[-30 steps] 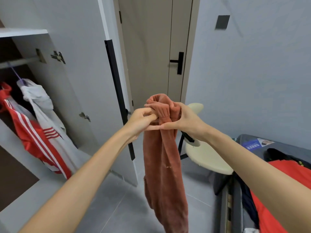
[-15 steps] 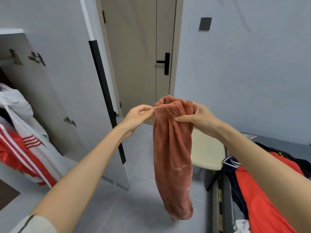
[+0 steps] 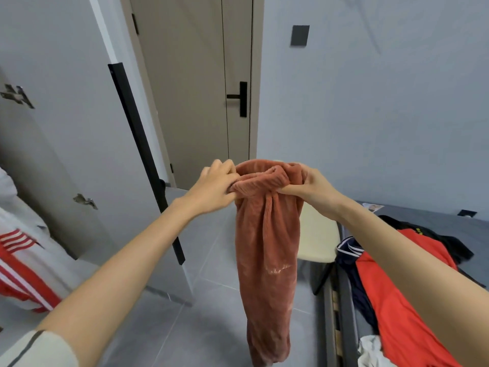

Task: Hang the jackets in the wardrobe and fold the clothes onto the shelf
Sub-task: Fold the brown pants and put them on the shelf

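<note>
The open wardrobe door (image 3: 66, 141), a plain grey panel with a long black handle strip (image 3: 143, 160) down its edge, fills the upper left of the frame. Right of it, at top centre, stands a beige room door (image 3: 185, 88), closed. Grey floor tiles (image 3: 206, 327) take up the lower centre. A grey bed (image 3: 434, 221) runs along the lower right and carries a heap of clothes: a red garment (image 3: 397, 300) on top, with a navy piece with white stripes (image 3: 349, 250) beside it and a black one (image 3: 444, 239) behind.

In the centre hangs the rust-coloured fleece garment (image 3: 267, 247) — held up in the air by both hands, its gathered top bunched between them and its length falling straight down almost to the bottom edge of the frame. A white jacket with red stripes (image 3: 18, 260) shows at the left edge, beside the wardrobe door. A cream chair seat (image 3: 317, 234) sits behind the fleece, between it and the bed.

The left hand (image 3: 214, 189) grips the left side of the bunched top, fingers curled into the cloth; the right hand (image 3: 309, 184) pinches the right side between thumb and fingers.

Smaller still — a black lever handle (image 3: 239, 98) on the room door and a dark square plate (image 3: 299, 35) on the wall at upper right of centre.
</note>
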### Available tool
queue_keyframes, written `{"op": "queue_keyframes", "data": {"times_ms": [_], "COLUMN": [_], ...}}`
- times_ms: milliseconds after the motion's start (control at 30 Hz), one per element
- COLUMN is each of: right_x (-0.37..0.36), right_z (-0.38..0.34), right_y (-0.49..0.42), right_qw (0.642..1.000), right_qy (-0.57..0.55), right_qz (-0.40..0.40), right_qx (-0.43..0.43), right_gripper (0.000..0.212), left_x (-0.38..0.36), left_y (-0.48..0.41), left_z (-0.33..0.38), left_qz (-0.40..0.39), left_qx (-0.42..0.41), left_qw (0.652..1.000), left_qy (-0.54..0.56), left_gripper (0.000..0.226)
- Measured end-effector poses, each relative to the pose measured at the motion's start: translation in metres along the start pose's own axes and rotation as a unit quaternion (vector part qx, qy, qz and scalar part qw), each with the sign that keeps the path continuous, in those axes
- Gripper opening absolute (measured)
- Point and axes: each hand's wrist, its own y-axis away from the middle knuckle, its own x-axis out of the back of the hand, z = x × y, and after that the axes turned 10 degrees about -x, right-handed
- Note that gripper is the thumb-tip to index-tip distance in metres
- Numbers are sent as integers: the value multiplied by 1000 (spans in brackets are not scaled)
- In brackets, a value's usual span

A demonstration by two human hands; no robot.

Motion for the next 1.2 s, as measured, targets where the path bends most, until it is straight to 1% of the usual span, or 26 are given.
{"op": "queue_keyframes", "data": {"times_ms": [67,133,200,233,333,367,433,500,533,567,600,633,667,700,733,767,800,833,867,900,1000,1033,1067,1133,1167,1200], "right_x": [6,12,16,16,14,13,10,5,3,1,-1,-3,-5,-5,-5,-5,-6,-7,-7,-8,-2,1,4,15,21,28], "right_z": [6,10,11,9,5,5,8,13,16,18,20,22,23,23,23,23,22,21,21,21,26,28,30,36,40,42], "right_y": [-2,-5,-8,-9,-13,-15,-15,-15,-14,-15,-14,-13,-13,-13,-13,-12,-10,-8,-7,-6,-6,-5,-5,-6,-7,-8], "right_qw": [996,981,966,963,962,959,959,973,977,976,971,965,960,956,954,951,950,951,951,952,950,945,935,904,894,897], "right_qy": [81,185,250,263,262,271,272,206,179,178,207,236,254,261,262,262,261,258,257,256,247,254,272,325,335,317], "right_qz": [37,60,59,58,79,82,67,74,91,101,96,87,90,107,133,156,169,171,169,169,187,200,219,272,293,303], "right_qx": [11,-2,-13,-9,2,-7,-43,-69,-74,-71,-70,-75,-78,-76,-65,-49,-32,-19,-14,-17,-50,-59,-63,-55,-51,-52], "right_gripper": [35,34,32,33,33,35,37,34,32,31,30,28,27,26,25,25,26,29,31,32,27,26,26,24,22,20], "left_x": [8,16,19,20,21,21,19,16,14,11,9,5,-1,-8,-13,-18,-21,-24,-26,-26,-27,-27,-27,-29,-32,-35], "left_y": [-8,-14,-19,-21,-26,-28,-27,-26,-25,-24,-23,-21,-19,-18,-19,-20,-22,-24,-24,-24,-28,-31,-35,-46,-52,-59], "left_z": [-4,-7,-7,-8,-11,-12,-12,-13,-14,-16,-17,-18,-18,-18,-17,-17,-18,-20,-22,-25,-30,-29,-27,-24,-22,-21], "left_qz": [-11,-18,-31,-39,-48,-48,-52,-20,18,62,102,132,155,173,187,195,191,175,152,129,89,89,93,105,109,112], "left_qx": [-40,-64,-58,-36,17,22,40,56,67,89,124,162,201,238,266,283,290,290,282,266,187,166,155,142,136,135], "left_qw": [999,997,997,999,996,996,991,978,965,944,910,865,810,754,706,674,660,664,681,708,810,830,839,850,850,842], "left_qy": [-32,-44,-28,-5,67,75,117,201,253,312,381,456,529,588,629,654,666,667,659,641,548,525,513,496,497,511], "left_gripper": [20,29,31,32,28,28,37,39,36,31,28,32,41,51,57,57,52,44,39,35,19,15,15,26,34,40]}}
